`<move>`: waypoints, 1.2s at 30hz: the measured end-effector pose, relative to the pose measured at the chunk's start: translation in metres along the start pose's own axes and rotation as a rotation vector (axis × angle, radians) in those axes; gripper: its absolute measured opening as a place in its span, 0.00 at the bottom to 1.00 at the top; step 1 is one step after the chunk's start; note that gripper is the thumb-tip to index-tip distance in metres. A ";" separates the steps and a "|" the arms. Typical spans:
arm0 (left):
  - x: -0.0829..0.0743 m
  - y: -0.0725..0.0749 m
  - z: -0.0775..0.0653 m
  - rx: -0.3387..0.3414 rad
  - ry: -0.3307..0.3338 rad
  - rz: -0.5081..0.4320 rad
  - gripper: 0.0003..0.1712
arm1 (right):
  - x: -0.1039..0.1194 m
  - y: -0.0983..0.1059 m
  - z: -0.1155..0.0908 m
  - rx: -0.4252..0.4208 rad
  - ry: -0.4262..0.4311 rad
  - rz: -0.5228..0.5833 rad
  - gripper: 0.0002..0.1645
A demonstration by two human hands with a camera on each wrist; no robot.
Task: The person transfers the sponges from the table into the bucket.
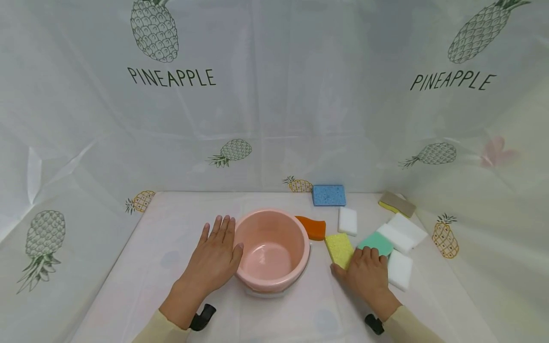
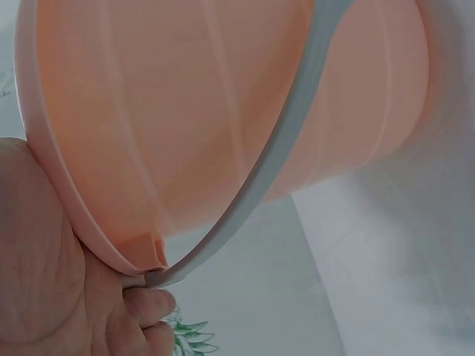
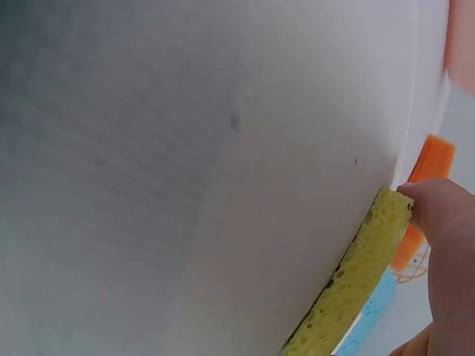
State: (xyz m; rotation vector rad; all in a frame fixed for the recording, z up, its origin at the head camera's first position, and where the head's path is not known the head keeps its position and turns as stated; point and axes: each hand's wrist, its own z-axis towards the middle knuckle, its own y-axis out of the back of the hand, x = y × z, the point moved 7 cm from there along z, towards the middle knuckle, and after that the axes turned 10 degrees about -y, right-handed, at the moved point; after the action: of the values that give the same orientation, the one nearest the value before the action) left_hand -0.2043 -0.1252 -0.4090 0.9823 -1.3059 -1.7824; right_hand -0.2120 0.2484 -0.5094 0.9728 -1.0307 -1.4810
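A pink bucket [image 1: 274, 283] stands mid-table; its grey handle [image 2: 286, 137] hangs down against the outside in the left wrist view. My left hand [image 1: 216, 262] lies along the left rim, fingers straight and pointing away from me, the palm against the rim. To the right of the bucket, my right hand [image 1: 368, 276] pinches a yellow sponge [image 1: 339, 247] at its near end. The thumb [image 3: 441, 208] presses the sponge's end in the right wrist view; the other fingertips are largely hidden there. Those fingers also overlap a green sponge [image 1: 377, 244] in the head view.
An orange sponge [image 1: 314, 228] lies beside the bucket's right side. Behind it are a blue sponge [image 1: 329, 195] and a white one [image 1: 348, 221]. More white sponges [image 1: 400, 269] and a grey-and-yellow sponge [image 1: 397, 204] lie at the right. A pineapple-print sheet [image 1: 274, 105] hangs around the table.
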 end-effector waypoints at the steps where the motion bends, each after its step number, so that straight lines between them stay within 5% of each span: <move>1: 0.000 0.000 0.000 0.001 0.000 0.000 0.40 | 0.000 -0.001 0.000 0.015 -0.006 0.000 0.49; 9: 0.001 -0.001 0.000 0.012 0.013 -0.016 0.41 | -0.001 -0.003 0.005 0.069 -0.036 0.029 0.46; 22: 0.001 -0.002 0.002 0.019 0.014 -0.024 0.41 | -0.012 0.016 0.019 -0.141 -0.023 0.136 0.40; 36: 0.000 -0.002 0.001 -0.011 -0.004 -0.029 0.40 | -0.026 0.035 0.040 -0.255 0.257 0.109 0.43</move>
State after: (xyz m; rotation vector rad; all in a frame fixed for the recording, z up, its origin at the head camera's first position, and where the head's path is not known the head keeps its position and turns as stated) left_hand -0.2051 -0.1246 -0.4105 0.9965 -1.2890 -1.8127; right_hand -0.2364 0.2750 -0.4631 0.8822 -0.6805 -1.3206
